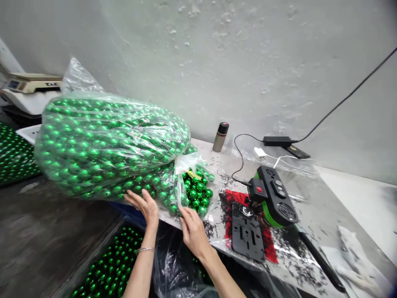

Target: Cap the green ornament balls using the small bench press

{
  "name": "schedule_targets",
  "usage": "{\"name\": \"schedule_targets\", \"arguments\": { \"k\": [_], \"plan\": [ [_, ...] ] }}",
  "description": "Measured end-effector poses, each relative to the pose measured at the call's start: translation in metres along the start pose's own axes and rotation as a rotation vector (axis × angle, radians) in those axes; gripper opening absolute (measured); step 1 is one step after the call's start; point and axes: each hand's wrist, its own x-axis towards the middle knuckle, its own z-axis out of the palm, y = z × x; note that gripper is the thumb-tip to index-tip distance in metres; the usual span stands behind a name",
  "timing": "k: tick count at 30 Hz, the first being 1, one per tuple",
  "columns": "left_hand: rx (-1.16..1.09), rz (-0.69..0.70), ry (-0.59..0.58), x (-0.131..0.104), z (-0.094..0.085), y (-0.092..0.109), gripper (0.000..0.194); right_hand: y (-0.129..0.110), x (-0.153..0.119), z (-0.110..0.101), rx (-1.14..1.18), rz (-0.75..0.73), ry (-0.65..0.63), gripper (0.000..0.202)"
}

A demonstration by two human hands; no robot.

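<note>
A large clear plastic bag (114,140) full of shiny green balls lies on its side across the table's left part. Its mouth faces right, where loose green balls (197,194) show beside a yellow strip (194,174). My left hand (144,205), a bracelet at its wrist, is open with fingers spread against the bag's lower front side. At the mouth, my right hand (192,229) pinches the plastic edge between thumb and fingers. Part of the bag's underside is hidden behind my left hand.
A black and green press machine (276,194) with a long handle stands on the table (325,227) to the right, black scraps around it. Behind are a spray can (221,137) and a power adapter (277,141). More green balls (108,265) fill a container below.
</note>
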Motion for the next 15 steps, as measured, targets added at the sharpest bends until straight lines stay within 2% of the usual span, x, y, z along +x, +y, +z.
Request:
{"name": "schedule_targets", "arguments": {
  "k": [2,4,6,8,15],
  "plan": [
    [0.019,-0.021,0.054,0.007,-0.006,0.000,0.086,-0.002,-0.002,-0.002,0.027,-0.015,-0.032,0.049],
    [0.010,-0.120,0.132,0.023,-0.006,0.004,0.086,-0.002,-0.004,-0.002,0.055,-0.026,-0.066,0.048],
    [-0.008,-0.239,0.200,0.039,-0.001,0.011,0.082,-0.001,-0.008,0.002,0.073,-0.020,-0.095,0.046],
    [0.009,-0.289,0.254,0.049,0.007,0.017,0.079,0.000,-0.011,0.006,0.085,0.001,-0.123,0.044],
    [0.029,-0.190,0.335,0.058,0.038,0.020,0.074,0.004,-0.019,0.016,0.093,0.028,-0.192,0.044]
  ]
}}
